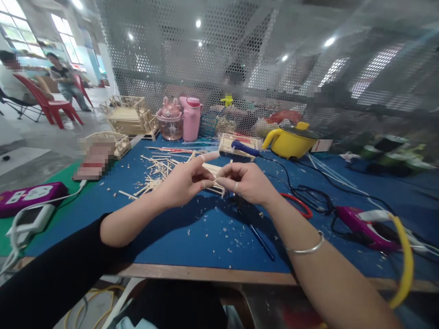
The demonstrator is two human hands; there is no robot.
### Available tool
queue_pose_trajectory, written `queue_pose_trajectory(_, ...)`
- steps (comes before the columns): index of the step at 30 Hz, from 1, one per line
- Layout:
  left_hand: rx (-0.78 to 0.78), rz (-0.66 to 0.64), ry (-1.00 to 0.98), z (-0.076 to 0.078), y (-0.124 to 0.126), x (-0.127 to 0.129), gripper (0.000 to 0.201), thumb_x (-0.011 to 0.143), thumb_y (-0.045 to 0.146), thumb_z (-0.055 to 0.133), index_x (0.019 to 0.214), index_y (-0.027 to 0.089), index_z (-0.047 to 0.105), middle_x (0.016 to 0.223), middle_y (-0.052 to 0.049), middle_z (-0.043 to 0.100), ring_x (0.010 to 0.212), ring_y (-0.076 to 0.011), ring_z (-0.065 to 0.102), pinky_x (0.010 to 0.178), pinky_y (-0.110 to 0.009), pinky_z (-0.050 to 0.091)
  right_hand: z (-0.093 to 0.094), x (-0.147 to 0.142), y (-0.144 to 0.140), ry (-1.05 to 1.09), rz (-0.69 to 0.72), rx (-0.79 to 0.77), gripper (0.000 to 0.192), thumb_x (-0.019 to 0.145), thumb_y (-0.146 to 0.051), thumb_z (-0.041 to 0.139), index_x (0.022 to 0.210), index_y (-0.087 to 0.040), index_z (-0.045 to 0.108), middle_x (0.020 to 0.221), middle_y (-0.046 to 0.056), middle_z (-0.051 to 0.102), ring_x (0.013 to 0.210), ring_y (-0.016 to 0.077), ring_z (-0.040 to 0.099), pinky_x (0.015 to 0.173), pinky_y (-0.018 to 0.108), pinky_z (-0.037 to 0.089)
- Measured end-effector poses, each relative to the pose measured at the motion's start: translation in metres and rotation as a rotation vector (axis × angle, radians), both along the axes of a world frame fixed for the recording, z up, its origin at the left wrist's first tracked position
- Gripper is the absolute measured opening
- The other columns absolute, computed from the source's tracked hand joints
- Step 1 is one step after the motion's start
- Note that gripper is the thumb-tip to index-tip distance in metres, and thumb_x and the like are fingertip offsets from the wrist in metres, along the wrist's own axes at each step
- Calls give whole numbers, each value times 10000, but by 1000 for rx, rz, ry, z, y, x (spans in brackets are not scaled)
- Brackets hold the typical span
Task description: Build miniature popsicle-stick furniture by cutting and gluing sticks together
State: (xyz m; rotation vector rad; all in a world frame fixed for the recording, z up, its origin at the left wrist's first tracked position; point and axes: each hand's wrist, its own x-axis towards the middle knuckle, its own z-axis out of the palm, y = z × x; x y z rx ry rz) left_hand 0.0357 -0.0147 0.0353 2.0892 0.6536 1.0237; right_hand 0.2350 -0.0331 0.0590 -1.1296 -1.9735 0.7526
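Note:
Above the blue tabletop (pixel 164 246), my left hand (pixel 187 178) and my right hand (pixel 248 183) meet fingertip to fingertip. Both pinch thumb against finger, and whatever sits between the tips is too small to make out. Just behind and below them is a small frame of thin wooden sticks (pixel 219 188), partly hidden by my fingers. Loose wooden sticks (pixel 156 171) lie in a heap to the left of my left hand. A blue-handled tool on a cord (pixel 245 148) rests beyond my right hand. Nearer me lies a dark pen-like rod (pixel 261 242).
Stick-built models (pixel 128 116) stand at the back left, beside a pink bottle (pixel 192 119). A yellow pot (pixel 291 140) is at the back right, before a perforated metal screen (pixel 192 55). Black cords (pixel 317 198) and a purple power strip (pixel 368 228) lie right; a phone (pixel 94 160) is left.

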Motion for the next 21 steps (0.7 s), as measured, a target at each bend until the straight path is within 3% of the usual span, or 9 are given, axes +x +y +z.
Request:
queue_pose_trajectory(4,-173,-14,-190,-13,-3,10,587,814,163,599,1359,157,383,833,-31,700,791,-152,682,724,-272,531,-11,0,-3,73,22,-12,233,810,-385,653,887,-173,708,679,4,677,576,127,576,560,270,452)
queue_pose_trajectory(6,-160,10,-172,-15,-2,11,591,804,162,602,1358,156,398,843,-35,704,797,-157,681,727,-276,530,-13,1,-4,-19,-23,166,184,828,-361,650,871,-200,727,734,8,696,636,143,596,621,295,463)
queue_pose_trajectory(9,9,182,-74,-9,8,0,639,779,114,571,1391,169,398,991,-68,712,862,-168,664,757,-285,516,-16,2,1,-219,-123,533,142,843,-351,653,834,-245,748,822,25,687,804,187,598,774,355,453)
queue_pose_trajectory(11,113,274,-15,-1,19,-11,729,734,59,534,1432,167,352,1122,-96,688,895,-181,646,752,-289,504,-20,3,6,-332,-155,678,146,855,-352,641,847,-262,756,933,52,676,939,227,575,868,411,425)
queue_pose_trajectory(15,114,97,215,11,43,-19,975,608,41,582,1503,184,222,1190,-111,664,859,-206,652,756,-302,492,-30,3,17,-471,-185,734,158,865,-361,628,897,-283,762,1133,71,644,1099,278,520,951,490,380)
queue_pose_trajectory(18,138,-7,329,9,56,-11,1035,568,76,643,1508,182,224,1066,-94,701,908,-243,656,783,-307,474,-35,3,21,-495,-200,729,149,860,-369,636,922,-314,760,1155,51,642,1108,271,518,973,495,370)
queue_pose_trajectory(21,148,-22,344,6,63,-2,1020,559,107,704,1488,199,291,923,-55,713,881,-249,663,831,-328,455,-38,3,22,-482,-210,724,147,861,-357,635,922,-313,761,1156,50,648,1106,267,524,974,490,377)
